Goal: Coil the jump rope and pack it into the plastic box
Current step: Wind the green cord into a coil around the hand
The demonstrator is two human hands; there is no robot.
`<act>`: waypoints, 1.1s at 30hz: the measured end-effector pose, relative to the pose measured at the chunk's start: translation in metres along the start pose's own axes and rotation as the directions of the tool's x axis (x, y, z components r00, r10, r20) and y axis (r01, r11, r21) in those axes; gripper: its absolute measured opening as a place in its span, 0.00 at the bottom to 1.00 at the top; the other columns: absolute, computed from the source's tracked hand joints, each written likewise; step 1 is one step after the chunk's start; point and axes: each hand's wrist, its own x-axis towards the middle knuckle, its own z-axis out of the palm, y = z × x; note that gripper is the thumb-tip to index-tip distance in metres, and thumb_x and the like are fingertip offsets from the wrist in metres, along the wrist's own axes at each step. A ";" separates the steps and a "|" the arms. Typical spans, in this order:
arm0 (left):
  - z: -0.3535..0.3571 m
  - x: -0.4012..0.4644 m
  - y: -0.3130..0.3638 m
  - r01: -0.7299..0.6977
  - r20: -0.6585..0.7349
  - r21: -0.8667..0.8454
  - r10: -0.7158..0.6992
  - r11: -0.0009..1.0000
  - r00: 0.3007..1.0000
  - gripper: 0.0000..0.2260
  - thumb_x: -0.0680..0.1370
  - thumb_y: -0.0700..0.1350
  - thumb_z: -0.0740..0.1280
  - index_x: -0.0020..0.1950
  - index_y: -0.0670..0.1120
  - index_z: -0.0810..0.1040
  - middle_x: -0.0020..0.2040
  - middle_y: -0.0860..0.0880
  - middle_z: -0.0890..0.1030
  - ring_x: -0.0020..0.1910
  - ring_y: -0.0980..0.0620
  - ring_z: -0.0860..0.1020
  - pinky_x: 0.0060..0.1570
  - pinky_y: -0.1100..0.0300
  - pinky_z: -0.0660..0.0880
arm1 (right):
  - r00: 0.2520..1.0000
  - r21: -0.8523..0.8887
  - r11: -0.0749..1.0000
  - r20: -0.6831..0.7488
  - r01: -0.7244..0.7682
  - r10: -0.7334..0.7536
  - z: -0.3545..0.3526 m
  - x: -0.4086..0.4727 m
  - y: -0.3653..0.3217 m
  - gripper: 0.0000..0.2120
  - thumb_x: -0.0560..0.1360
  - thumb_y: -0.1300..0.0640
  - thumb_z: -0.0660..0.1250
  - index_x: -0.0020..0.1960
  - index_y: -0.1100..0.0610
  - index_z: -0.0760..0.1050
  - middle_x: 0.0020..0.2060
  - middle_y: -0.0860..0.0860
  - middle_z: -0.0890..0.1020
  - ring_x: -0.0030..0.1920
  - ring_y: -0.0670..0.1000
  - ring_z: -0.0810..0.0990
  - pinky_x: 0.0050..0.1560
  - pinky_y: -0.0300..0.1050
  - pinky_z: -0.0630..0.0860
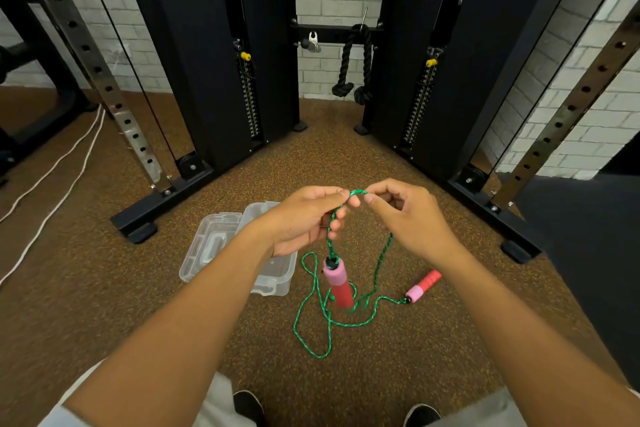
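Flooring point(173, 288) of speckled brown rubber runs under a black cable machine point(207, 62) that fills the back of the view, a black tricep rope point(356, 62) hanging from its crossbar. Nearer, the clear plastic box point(277, 274) sits open on the floor with its lid point(207, 246) lying flat beside it on the left, probably set there so the coil can be dropped straight in. The box is partly hidden behind the left forearm.

The green jump rope point(313, 315) trails in loose loops over the floor just right of the box. One pink and red handle point(337, 282) dangles upright below the hands; the other handle point(424, 286) lies on the floor to the right.

The left hand point(304, 222) and right hand point(408, 218) are raised close together, each pinching the cord between thumb and fingertips, with a short arch of rope bridging them. Held high like this, the hanging handle's weight likely keeps the cord taut for a first loop. Coiling looks barely begun; most rope is still below the hands
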 end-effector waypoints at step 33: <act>-0.008 -0.003 0.001 -0.043 -0.072 -0.002 0.043 0.999 0.996 0.12 0.84 0.39 0.62 0.65 0.40 0.79 0.56 0.41 0.85 0.52 0.48 0.84 0.58 0.56 0.80 | 0.988 -0.147 0.983 0.124 0.113 -0.095 0.005 -0.007 -0.019 0.04 0.77 0.53 0.73 0.44 0.47 0.85 0.34 0.48 0.84 0.29 0.42 0.71 0.34 0.37 0.67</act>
